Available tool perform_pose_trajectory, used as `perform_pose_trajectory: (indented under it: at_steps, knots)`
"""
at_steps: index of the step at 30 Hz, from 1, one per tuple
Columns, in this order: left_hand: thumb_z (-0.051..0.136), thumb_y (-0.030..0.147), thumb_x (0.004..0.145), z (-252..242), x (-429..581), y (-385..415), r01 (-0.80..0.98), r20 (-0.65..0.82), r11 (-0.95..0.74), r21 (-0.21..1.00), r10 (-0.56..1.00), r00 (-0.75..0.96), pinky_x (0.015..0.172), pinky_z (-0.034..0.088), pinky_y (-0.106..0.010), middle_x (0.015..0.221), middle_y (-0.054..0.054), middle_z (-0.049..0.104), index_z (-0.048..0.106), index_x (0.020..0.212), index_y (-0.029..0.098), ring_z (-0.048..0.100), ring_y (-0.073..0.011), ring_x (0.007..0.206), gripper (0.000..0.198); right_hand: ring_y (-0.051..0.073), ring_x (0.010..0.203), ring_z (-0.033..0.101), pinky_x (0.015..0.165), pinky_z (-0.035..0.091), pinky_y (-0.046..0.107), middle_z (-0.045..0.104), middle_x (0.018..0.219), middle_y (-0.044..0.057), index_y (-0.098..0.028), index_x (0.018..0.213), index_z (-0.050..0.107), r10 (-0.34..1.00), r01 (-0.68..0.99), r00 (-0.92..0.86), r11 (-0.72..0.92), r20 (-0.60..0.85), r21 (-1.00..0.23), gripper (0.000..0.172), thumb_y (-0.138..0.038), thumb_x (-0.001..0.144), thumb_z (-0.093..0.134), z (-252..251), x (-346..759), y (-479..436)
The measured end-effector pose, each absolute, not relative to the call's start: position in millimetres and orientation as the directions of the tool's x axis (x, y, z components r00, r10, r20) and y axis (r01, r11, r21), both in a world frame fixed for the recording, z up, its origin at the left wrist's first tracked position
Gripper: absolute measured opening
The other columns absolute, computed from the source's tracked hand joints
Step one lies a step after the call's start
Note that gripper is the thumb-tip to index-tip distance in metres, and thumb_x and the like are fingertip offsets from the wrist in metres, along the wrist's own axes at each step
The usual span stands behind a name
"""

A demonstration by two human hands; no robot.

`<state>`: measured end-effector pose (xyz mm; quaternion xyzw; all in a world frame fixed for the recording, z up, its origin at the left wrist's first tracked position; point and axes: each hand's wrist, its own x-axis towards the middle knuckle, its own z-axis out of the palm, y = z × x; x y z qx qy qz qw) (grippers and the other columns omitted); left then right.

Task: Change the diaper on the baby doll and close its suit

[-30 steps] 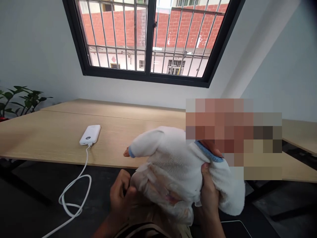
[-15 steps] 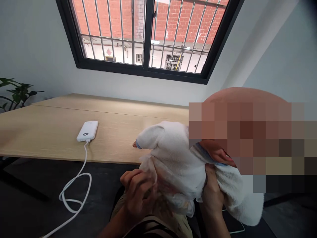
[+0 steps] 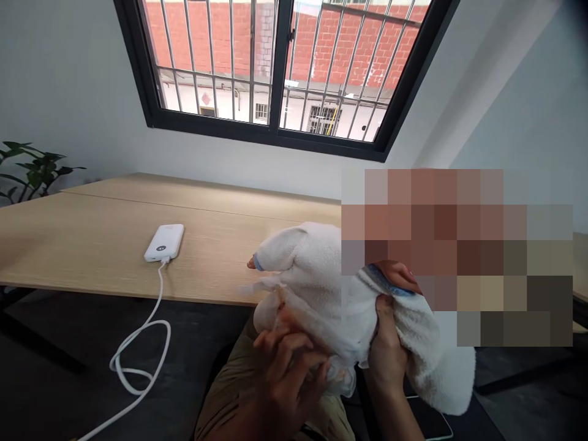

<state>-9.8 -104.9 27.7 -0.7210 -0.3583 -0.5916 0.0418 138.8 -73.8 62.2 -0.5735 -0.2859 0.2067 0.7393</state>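
Observation:
A baby doll, dressed in a white fluffy outfit with blue trim, leans over the near edge of the table, its head blurred out. My right hand is closed around its front, just under the collar, with the thumb on top. Thin translucent plastic wraps the doll's lower part, where a reddish patch shows through. Curled fingers of my left hand press on this plastic at the doll's bottom; their tips are partly hidden. One small doll hand pokes out of the left sleeve.
A white power bank lies on the wooden table, its white cable looping down over the edge. Behind stands a barred window. Leaves of a plant are at far left. A dark phone-like device is low at right.
My left hand has moved right and down along the plastic, toward the doll's bottom. The doll and my right hand have shifted slightly left.

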Motion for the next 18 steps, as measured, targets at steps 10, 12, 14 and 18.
perform_pose_trajectory:
  at_steps: [10,12,14,18]
  knots:
    - [0.05,0.057,0.091,52.7,-11.3,-99.3,0.563,0.954,-0.819,0.11,0.245,0.17,0.102,0.04,-0.04,0.098,-0.006,0.073,0.061,0.106,0.02,0.063,-0.0223,0.104,0.042,0.024,0.128,0.05,0.113,0.033,0.036,0.068,0.12,0.006,-0.012,0.121,0.065,0.641,0.033,0.741,0.264,0.201,-0.964,0.063,-0.055,0.076,0.067,68.7,134.5,-72.4]
    - [0.048,0.06,0.09,57.8,-22.4,-94.2,0.585,0.94,-0.806,0.093,0.265,0.216,0.109,0.033,-0.044,0.1,-0.009,0.073,0.059,0.113,0.015,0.062,-0.0242,0.108,0.052,0.024,0.126,0.052,0.112,0.035,0.036,0.069,0.117,0.005,-0.013,0.116,0.068,0.653,0.013,0.731,0.274,0.195,-0.962,0.059,-0.055,0.075,0.068,66.8,135.2,-71.9]
    - [0.043,0.055,0.095,56.2,-33.5,-91.8,0.524,0.921,-0.848,0.078,0.262,0.288,0.107,0.036,-0.042,0.083,-0.005,0.073,0.062,0.105,0.015,0.066,-0.0203,0.09,0.046,0.024,0.124,0.054,0.112,0.036,0.036,0.068,0.119,0.005,-0.014,0.111,0.07,0.656,-0.008,0.733,0.275,0.181,-0.961,0.053,-0.054,0.076,0.068,64.2,138.0,-70.3]
    - [0.034,0.047,0.099,44.7,-55.1,-96.8,0.431,0.845,-0.889,0.155,0.345,0.408,0.067,0.05,-0.031,0.056,-0.002,0.06,0.063,0.084,0.017,0.058,-0.0159,0.054,0.044,0.021,0.128,0.051,0.115,0.032,0.037,0.064,0.127,0.002,-0.018,0.123,0.064,0.635,-0.05,0.747,0.351,0.198,-0.935,0.051,-0.048,0.081,0.066,62.1,146.8,-65.0]
